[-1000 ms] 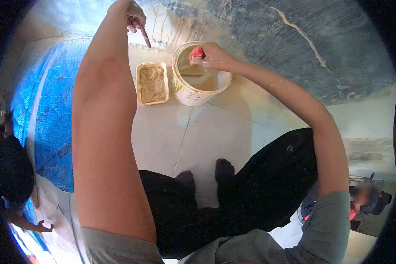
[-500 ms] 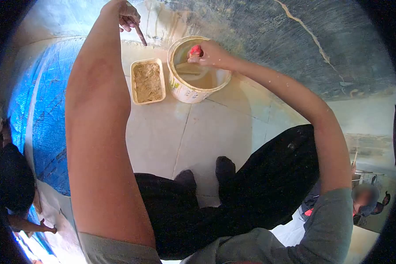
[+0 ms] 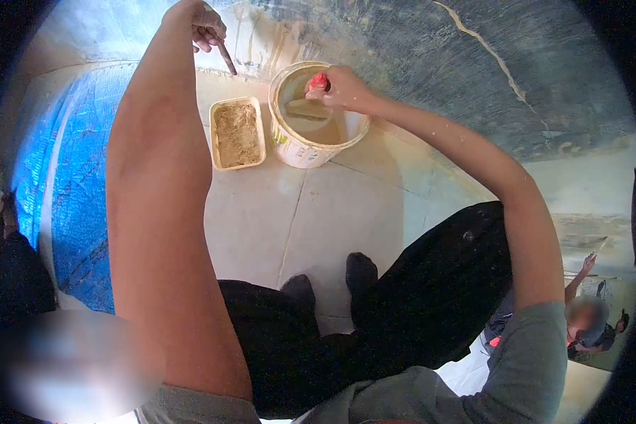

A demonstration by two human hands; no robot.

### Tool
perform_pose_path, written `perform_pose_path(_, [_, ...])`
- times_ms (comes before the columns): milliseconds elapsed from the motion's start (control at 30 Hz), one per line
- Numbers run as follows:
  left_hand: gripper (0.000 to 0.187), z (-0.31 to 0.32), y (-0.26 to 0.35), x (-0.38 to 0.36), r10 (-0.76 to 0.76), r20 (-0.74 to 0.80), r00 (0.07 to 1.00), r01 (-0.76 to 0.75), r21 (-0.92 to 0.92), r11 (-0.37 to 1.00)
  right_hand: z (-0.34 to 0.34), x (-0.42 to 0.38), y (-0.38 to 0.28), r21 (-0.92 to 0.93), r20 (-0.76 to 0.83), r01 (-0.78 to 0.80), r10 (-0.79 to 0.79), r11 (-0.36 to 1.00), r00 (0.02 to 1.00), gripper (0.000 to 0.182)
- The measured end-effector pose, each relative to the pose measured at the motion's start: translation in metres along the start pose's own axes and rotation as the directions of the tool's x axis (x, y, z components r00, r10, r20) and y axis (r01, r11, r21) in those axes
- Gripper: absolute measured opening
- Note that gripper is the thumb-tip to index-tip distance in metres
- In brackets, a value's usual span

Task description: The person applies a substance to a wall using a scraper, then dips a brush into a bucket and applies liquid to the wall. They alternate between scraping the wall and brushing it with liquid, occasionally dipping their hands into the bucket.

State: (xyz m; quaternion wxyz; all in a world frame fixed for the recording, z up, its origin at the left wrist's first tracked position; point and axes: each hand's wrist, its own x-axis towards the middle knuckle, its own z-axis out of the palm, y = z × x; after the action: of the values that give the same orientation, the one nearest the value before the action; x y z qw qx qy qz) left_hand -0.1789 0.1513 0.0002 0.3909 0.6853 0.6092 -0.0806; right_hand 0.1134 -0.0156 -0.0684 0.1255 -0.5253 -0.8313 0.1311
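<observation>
My right hand (image 3: 340, 90) is closed on a red-handled tool (image 3: 319, 81) over the white bucket (image 3: 300, 150). A flat, pale blade shows below the handle inside the bucket, near the murky liquid. My left hand (image 3: 209, 34) is near the wall at the top, with one dark finger stretched down and the others loosely curled. Nothing shows in it. Below it and left of the bucket, a cream rectangular tub (image 3: 237, 167) holds rough brown paste.
A blue sheet (image 3: 85, 184) covers the left side. The dark, streaked wall (image 3: 431, 78) rises behind the bucket. My feet in dark socks (image 3: 361, 272) are on the tiled floor (image 3: 254, 226). A person (image 3: 588, 318) is at far right, and another person's blurred head (image 3: 78, 364) at lower left.
My right hand and the tool have shifted slightly right and down, and more of the blade shows. At lower left a head has come into view; the person at far right has an arm raised.
</observation>
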Motion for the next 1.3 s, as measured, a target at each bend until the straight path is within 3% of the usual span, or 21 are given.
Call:
perform_pose_path(100, [0.017,-0.003,0.0,0.002,0.013,-0.032,0.999,-0.015,-0.032,0.999,-0.009,0.001,0.005,-0.035,0.076,-0.062,0.064,0.997,0.995,0.028])
perform_pose_path(167, [0.017,-0.006,0.002,0.004,0.016,0.001,1.0,-0.016,0.008,1.0,-0.01,0.002,0.012,0.276,-0.048,-0.052,0.068,0.96,0.997,0.031])
perform_pose_path(300, [0.025,-0.009,0.004,0.003,0.081,-0.073,0.994,-0.086,-0.066,0.994,-0.025,-0.006,0.02,0.451,0.024,-0.193,0.204,0.871,0.979,0.028])
perform_pose_path(367, [0.028,-0.01,0.004,-0.001,0.128,-0.043,0.991,-0.132,-0.117,0.984,-0.04,-0.007,0.018,0.121,0.09,-0.241,0.231,0.963,0.969,0.025])
perform_pose_path(400, [0.031,-0.016,0.008,0.002,0.182,-0.019,0.983,-0.183,-0.165,0.969,-0.044,-0.008,0.014,0.106,0.07,-0.235,0.229,0.966,0.971,0.025])
perform_pose_path(467, [0.039,-0.027,0.006,0.014,0.279,0.13,0.951,-0.241,-0.25,0.938,-0.049,-0.014,0.003,-0.133,-0.092,-0.11,0.099,0.985,0.991,0.024])
perform_pose_path(500, [0.021,-0.025,0.018,-0.003,0.227,0.115,0.967,-0.177,-0.339,0.924,-0.051,-0.016,0.0,-0.186,-0.089,-0.068,0.052,0.98,0.995,0.023])
perform_pose_path(533, [0.023,-0.032,0.005,0.025,0.451,0.208,0.868,-0.355,-0.377,0.856,-0.051,-0.017,-0.004,-0.242,-0.088,-0.029,0.008,0.97,0.996,0.023])
perform_pose_path(600, [0.024,-0.028,0.027,-0.006,0.508,0.192,0.84,-0.381,-0.458,0.803,-0.054,-0.02,-0.025,-0.35,-0.089,0.003,-0.037,0.937,0.995,0.03])
perform_pose_path(667, [0.027,-0.035,0.038,-0.015,0.657,0.225,0.72,-0.486,-0.512,0.708,-0.057,-0.019,-0.041,-0.376,-0.156,0.05,-0.116,0.925,0.981,0.035])
perform_pose_path(733, [0.04,-0.033,0.06,-0.043,0.751,0.165,0.64,-0.682,-0.329,0.653,-0.073,-0.028,-0.069,-0.353,-0.241,0.108,-0.202,0.929,0.949,0.034])
perform_pose_path(800, [0.038,-0.031,0.104,-0.09,0.346,0.193,0.918,-0.162,-0.613,0.773,-0.084,-0.029,-0.085,-0.312,-0.305,0.177,-0.275,0.933,0.912,0.033])
perform_pose_path(867, [0.036,-0.034,0.108,-0.091,0.462,0.178,0.869,-0.285,-0.582,0.761,-0.094,-0.028,-0.094,-0.288,-0.426,0.161,-0.276,0.944,0.862,0.029])
perform_pose_path(933, [0.031,-0.035,0.118,-0.1,0.669,0.161,0.726,-0.614,-0.285,0.736,-0.107,-0.025,-0.097,-0.275,-0.486,0.152,-0.274,0.949,0.83,0.027])
perform_pose_path(967, [0.029,-0.036,0.126,-0.104,0.708,0.17,0.686,-0.656,-0.275,0.702,-0.116,-0.024,-0.098,-0.251,-0.535,0.141,-0.259,0.958,0.805,0.025])
perform_pose_path(1000, [0.028,-0.038,0.132,-0.108,0.744,0.177,0.644,-0.696,-0.267,0.666,-0.127,-0.024,-0.099,-0.264,-0.537,0.145,-0.27,0.954,0.799,0.025])
perform_pose_path(1067, [0.037,-0.036,0.152,-0.122,0.49,0.075,0.868,-0.42,-0.415,0.807,-0.148,-0.028,-0.098,-0.466,-0.554,0.108,-0.384,0.878,0.738,0.022])
perform_pose_path(1133, [0.035,-0.04,0.153,-0.116,0.604,0.076,0.793,-0.53,-0.402,0.747,-0.164,-0.03,-0.095,-0.565,-0.54,0.067,-0.43,0.823,0.724,0.022])
perform_pose_path(1200, [0.027,-0.04,0.156,-0.115,0.821,-0.016,0.57,-0.809,-0.181,0.559,-0.174,-0.033,-0.091,-0.651,-0.523,0.022,-0.469,0.759,0.712,0.021])
perform_pose_path(1267, [0.016,-0.038,0.16,-0.121,0.857,-0.068,0.511,-0.843,-0.235,0.484,-0.18,-0.037,-0.089,-0.625,-0.557,-0.029,-0.421,0.78,0.716,0.02])
perform_pose_path(1300, [0.019,-0.038,0.166,-0.128,0.794,-0.097,0.599,-0.781,-0.288,0.554,-0.183,-0.037,-0.088,-0.628,-0.558,-0.028,-0.425,0.778,0.713,0.02])
